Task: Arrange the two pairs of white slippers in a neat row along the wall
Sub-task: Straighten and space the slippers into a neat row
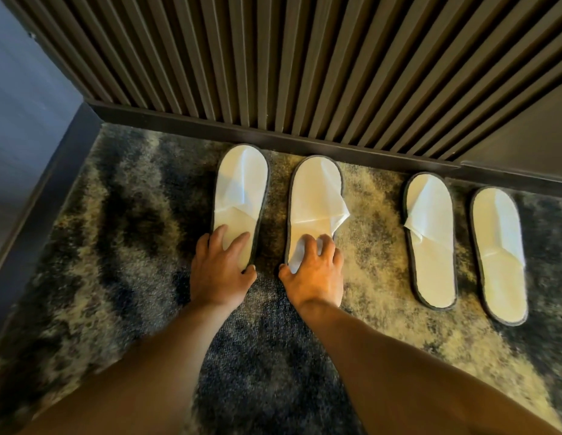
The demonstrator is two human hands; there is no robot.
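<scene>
Several white slippers with dark edging lie on the carpet, toes toward the slatted wall (304, 58). My left hand (220, 271) grips the heel of the leftmost slipper (242, 189), fingers on its sole and thumb at its edge. My right hand (314, 274) grips the heel of the second slipper (314, 196), whose upper flap is loose and sticks out to the right. Further right, the third slipper (430, 240) and the fourth slipper (499, 255) lie side by side, untouched, set slightly further from the wall.
A dark baseboard (273, 139) runs along the foot of the slatted wall. A grey side wall (22, 120) closes the corner on the left. The mottled dark and beige carpet (132, 246) covers the floor.
</scene>
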